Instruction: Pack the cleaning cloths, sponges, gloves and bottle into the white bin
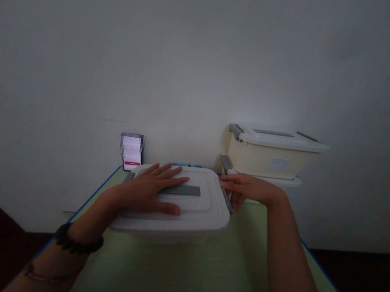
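My left hand [154, 191] spreads over the white lid [203, 215]; my right hand [243, 189] bends at the grey clasp [223, 196]

My left palm faces down on the lid, fingers fanned toward the far side and thumb stretched out to the right. Nothing is grasped in this hand; it lies open across the grey strip [190, 191] in the middle of the lid. My right hand comes in from the side, its fingers partly bent, with the tips touching the right rim and the clasp there. I cannot tell whether they are pinching the clasp or only resting against it.

The front box [167, 239] sits under its lid toward the far left part of the green table [161, 281], with its left side near the blue left edge. Green surface shows between the box and me, and more of it runs from the box's right side to the right edge.

At the far left corner a phone [133, 156] leans upright by the wall [191, 68]. Its screen is lit, with a red bar low down, but I cannot read the writing. Something blue [192, 166] peeks out behind the lid, mostly hidden. Toward the far right corner, a cream box [262, 159] with a white lid stands on another lidded box [284, 181]. The pale oval label [278, 165] on its front is too blurred to read.
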### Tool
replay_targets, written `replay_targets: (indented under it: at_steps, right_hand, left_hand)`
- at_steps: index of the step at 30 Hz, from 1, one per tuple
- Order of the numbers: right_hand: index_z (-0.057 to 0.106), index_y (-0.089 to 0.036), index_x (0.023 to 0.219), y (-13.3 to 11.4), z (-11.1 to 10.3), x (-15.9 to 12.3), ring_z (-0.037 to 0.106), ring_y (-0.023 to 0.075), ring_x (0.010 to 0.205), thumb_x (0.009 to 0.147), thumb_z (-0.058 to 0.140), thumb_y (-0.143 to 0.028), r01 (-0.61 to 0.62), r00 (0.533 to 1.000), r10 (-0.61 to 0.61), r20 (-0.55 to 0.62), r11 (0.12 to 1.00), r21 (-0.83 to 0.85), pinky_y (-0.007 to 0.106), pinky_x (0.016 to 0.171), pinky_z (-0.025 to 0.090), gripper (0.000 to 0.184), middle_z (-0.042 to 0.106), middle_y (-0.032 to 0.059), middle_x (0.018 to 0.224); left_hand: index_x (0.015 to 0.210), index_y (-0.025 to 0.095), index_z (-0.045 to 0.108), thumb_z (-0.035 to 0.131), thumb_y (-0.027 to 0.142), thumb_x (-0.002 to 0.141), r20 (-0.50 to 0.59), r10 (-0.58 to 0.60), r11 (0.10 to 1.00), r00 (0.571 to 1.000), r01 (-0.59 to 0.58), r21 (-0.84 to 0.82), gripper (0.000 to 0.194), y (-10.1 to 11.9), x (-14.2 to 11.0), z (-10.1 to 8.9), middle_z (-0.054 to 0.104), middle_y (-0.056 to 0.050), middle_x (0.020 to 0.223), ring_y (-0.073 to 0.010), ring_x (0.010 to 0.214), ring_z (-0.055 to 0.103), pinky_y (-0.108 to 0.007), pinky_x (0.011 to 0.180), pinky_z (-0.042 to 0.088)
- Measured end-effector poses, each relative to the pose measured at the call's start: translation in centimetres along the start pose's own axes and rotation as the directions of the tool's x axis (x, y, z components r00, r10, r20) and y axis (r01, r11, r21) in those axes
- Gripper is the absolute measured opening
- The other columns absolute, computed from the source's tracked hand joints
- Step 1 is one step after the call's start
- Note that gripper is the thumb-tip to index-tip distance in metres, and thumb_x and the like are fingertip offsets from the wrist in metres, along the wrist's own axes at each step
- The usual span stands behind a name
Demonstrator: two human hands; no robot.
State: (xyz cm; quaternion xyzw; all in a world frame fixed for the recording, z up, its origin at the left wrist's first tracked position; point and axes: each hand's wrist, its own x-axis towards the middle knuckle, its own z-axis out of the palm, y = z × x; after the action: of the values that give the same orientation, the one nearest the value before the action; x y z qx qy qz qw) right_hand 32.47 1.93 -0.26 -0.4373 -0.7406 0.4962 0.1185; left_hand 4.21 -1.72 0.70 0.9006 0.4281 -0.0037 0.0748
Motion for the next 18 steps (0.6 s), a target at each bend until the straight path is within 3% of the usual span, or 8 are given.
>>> replay_targets:
  at_steps: [6,14,18]
  right_hand:
    - [0.047,-0.014,0.120,1.3,-0.5,0.6,0.055,0.0086,0.048,0.081,0.048,-0.049,0.054,0.998,-0.055,-0.015,0.996,-0.073,0.021,0.046,0.049,0.053,0.059,0.0018,0.070]
    - [0.045,-0.013,0.121,1.3,-0.4,0.8,0.060,0.0109,0.053,0.082,0.050,-0.043,-0.004,1.000,0.003,0.009,0.997,0.072,0.025,0.054,0.053,0.049,0.061,0.0017,0.067]
    - [0.047,-0.013,0.120,0.8,-0.1,0.5,0.061,0.0108,0.054,0.082,0.050,-0.041,-0.004,1.000,0.004,-0.007,0.999,0.048,0.024,0.054,0.053,0.047,0.061,0.0024,0.069]
  left_hand:
    - [0.136,0.033,0.020,0.037,0.070,0.071,-0.002,-0.006,1.000,1.000,0.006,0.017,0.076,-0.1,0.0,0.1,0.010,-0.002,0.147,-0.0269,0.134,0.004,-0.047,0.107,0.006]
    - [0.136,0.032,0.021,0.038,0.069,0.072,-0.002,-0.016,1.000,1.000,0.016,0.021,0.075,-0.2,0.1,0.1,0.011,-0.001,0.147,-0.0274,0.134,0.006,-0.046,0.107,0.008]
    - [0.136,0.033,0.021,0.037,0.069,0.072,-0.005,0.000,1.000,1.000,0.000,0.031,0.075,-0.4,0.2,0.2,0.011,-0.001,0.147,-0.0263,0.134,0.006,-0.046,0.107,0.008]
